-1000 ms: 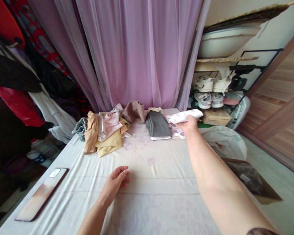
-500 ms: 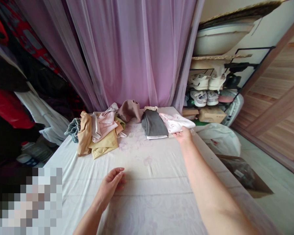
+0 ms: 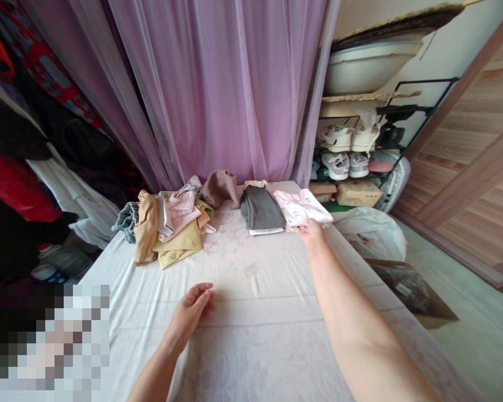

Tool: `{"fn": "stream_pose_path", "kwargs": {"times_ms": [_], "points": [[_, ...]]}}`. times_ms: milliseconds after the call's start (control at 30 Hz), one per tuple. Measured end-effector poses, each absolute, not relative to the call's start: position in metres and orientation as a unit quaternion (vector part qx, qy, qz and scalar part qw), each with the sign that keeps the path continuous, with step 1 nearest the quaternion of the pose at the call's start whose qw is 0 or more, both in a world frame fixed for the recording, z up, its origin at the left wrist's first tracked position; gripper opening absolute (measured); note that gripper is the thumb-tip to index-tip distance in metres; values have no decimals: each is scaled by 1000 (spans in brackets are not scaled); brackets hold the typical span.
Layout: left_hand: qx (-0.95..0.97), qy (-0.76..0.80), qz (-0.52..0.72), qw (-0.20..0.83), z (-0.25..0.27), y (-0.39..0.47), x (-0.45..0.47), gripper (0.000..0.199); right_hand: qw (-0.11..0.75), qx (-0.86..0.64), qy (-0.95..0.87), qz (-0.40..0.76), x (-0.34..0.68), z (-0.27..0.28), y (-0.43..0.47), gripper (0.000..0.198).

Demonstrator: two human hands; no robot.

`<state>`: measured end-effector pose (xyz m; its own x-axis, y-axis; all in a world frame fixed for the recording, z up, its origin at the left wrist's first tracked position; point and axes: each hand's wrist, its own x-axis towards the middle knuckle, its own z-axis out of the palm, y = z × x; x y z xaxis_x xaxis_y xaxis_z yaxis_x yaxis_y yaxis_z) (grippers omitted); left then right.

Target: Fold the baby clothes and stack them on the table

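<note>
My right hand (image 3: 311, 232) is at the near edge of a folded white garment with pink trim (image 3: 302, 207), its fingers closed on that edge. The garment lies flat at the far right of the bed-like surface. Just left of it sits a folded dark grey garment (image 3: 260, 209) with pale cloth under it. My left hand (image 3: 196, 306) is over the white sheet (image 3: 251, 335), loosely curled with fingers apart and nothing in it. A loose heap of clothes holds a tan piece (image 3: 145, 226), a yellow piece (image 3: 180, 244) and a pink striped piece (image 3: 180, 207).
A brownish cloth (image 3: 220, 188) lies by the purple curtain (image 3: 218, 89) at the back. To the right stand a shoe rack with white shoes (image 3: 336, 165), a lined bin (image 3: 371, 231) and an open cardboard box (image 3: 427, 301). Hanging clothes (image 3: 62, 178) crowd the left side.
The white garment with pink trim now lies flatter and shows more of its top. My right hand stays at its near edge. My left hand has barely moved; the view has shifted slightly.
</note>
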<state>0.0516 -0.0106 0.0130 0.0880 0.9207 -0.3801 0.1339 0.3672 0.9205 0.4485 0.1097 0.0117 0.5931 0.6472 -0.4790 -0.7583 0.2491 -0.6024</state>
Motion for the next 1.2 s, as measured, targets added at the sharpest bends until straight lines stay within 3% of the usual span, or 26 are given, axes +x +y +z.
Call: {"fn": "stream_pose_path", "kwargs": {"times_ms": [467, 733, 1200], "points": [[443, 579, 351, 588, 13, -10, 53, 55, 752, -445, 23, 486, 426, 4, 57, 8], [440, 568, 365, 593, 10, -5, 52, 52, 751, -397, -100, 518, 389, -12, -4, 8], [424, 557, 380, 604, 12, -5, 57, 29, 752, -344, -88, 555, 363, -14, -48, 10]]}}
